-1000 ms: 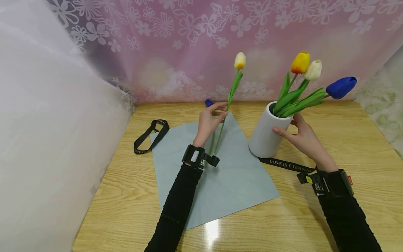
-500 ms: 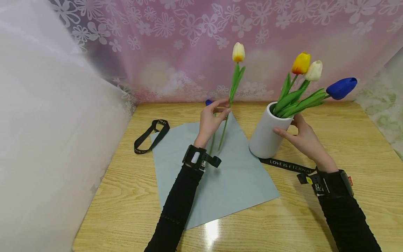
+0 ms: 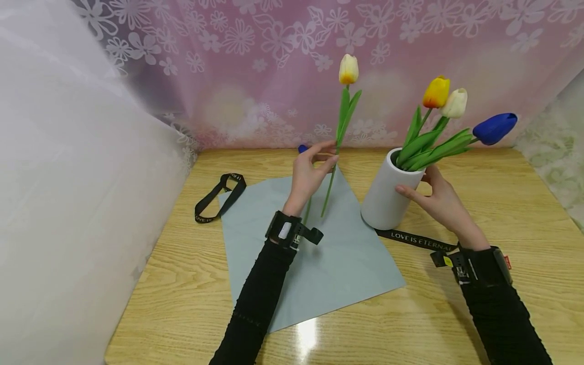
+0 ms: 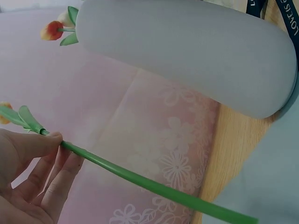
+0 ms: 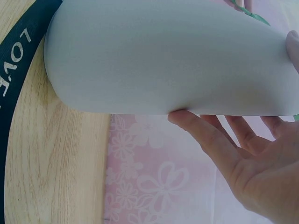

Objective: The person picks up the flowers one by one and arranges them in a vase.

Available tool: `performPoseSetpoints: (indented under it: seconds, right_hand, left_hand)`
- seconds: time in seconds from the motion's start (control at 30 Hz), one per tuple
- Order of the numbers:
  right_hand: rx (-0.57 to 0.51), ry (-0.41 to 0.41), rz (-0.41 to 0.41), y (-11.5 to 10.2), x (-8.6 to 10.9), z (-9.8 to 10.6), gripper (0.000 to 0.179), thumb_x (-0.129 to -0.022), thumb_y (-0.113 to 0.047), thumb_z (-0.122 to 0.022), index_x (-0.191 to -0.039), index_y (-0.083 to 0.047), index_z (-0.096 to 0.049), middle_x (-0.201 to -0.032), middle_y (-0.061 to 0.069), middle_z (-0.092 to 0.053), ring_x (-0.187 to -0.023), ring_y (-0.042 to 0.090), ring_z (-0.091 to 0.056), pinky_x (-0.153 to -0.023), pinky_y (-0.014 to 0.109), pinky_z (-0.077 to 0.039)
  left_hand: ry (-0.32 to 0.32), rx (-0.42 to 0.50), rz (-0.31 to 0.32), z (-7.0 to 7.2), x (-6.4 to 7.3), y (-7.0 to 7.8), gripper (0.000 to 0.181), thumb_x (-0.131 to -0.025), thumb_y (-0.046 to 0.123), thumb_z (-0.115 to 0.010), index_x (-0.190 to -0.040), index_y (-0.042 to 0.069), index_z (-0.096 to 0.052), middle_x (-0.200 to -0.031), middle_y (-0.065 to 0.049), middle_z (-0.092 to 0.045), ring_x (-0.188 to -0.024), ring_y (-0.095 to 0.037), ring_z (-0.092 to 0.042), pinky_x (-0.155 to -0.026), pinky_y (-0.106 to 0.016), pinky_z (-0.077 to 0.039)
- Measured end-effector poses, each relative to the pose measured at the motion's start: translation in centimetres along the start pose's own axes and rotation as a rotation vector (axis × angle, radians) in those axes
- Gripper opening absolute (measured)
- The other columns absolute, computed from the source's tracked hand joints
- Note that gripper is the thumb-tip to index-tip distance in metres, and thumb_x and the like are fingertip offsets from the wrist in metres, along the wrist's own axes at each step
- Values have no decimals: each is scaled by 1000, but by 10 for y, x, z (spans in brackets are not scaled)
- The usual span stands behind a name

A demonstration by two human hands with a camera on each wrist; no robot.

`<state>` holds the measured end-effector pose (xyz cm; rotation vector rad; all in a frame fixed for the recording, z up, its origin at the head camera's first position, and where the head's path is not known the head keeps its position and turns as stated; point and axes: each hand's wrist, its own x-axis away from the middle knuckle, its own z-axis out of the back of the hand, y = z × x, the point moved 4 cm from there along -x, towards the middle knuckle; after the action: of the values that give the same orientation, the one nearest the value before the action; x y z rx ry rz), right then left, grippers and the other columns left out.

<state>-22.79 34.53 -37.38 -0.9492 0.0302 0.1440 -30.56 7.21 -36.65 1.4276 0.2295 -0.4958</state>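
Note:
My left hand (image 3: 307, 177) pinches the green stem of a cream tulip (image 3: 349, 70) between thumb and fingers, and the flower stands upright above it. In the left wrist view the bare lower stem (image 4: 154, 186) runs out past the fingers. My right hand (image 3: 442, 200) holds the white vase (image 3: 385, 203) by its right side, thumb on the near face and fingers partly hidden behind. Inside the vase are a yellow tulip (image 3: 436, 92), a white tulip (image 3: 454, 103) and a blue tulip (image 3: 495, 129), their lower stems hidden.
Grey-blue wrapping paper (image 3: 337, 274) lies on the wooden table (image 3: 169, 289). On it, partly hidden by the left hand, is another blue flower (image 3: 302, 148). A looped black ribbon (image 3: 207, 203) lies left; a lettered ribbon (image 3: 415, 239) passes by the vase base. A pink floral curtain (image 3: 274, 96) hangs behind.
My left hand has lifted the cream tulip upward and slightly right, and its stem end has risen from the paper. The right hand and vase have hardly moved.

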Motion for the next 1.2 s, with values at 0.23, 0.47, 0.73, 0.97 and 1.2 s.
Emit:
performPoseSetpoints:
  seconds: [0.23,0.47,0.73,0.97,1.2]
  right_hand:
    - [-6,0,2,1,0,0,85,-99,-31,-68,-163,-18,-13,-159,25,-29,-136,51,-34,-101,77,-31]
    - [-4,1,-1,1,1,1,85,-99,-31,-68,-163,-16,-14,-159,25,-29,-137,51,-34,-102,76,-31]
    - [-14,-5,0,-1,1,1,86,-99,-31,-68,-164,-21,-12,-162,21,-26,-139,52,-32,-103,76,-30]
    - [-25,-3,9,-1,-2,0,85,-99,-30,-69,-163,-20,-14,-162,20,-27,-139,50,-33,-105,74,-31]
    - [-34,-6,9,1,0,1,86,-98,-30,-69,-163,-21,-14,-162,20,-27,-140,51,-33,-103,76,-32]
  left_hand:
    - [-28,13,-22,-10,3,8,38,-96,3,-70,-133,0,-64,-118,-18,-69,-100,-28,-71,-75,-27,-61]
    - [-43,25,-62,-19,7,21,38,-96,3,-70,-133,-1,-64,-119,-18,-69,-100,-27,-71,-76,-26,-61]
    - [-43,62,-113,-24,12,36,38,-95,3,-69,-133,-2,-63,-116,-20,-69,-99,-30,-71,-75,-28,-61]
    - [-24,127,-140,-33,12,58,39,-97,3,-68,-135,-2,-60,-116,-20,-67,-99,-26,-70,-76,-32,-62]
    - [-47,83,-228,-44,-10,97,38,-98,3,-66,-135,-4,-57,-118,-20,-66,-102,-24,-69,-84,-24,-58]
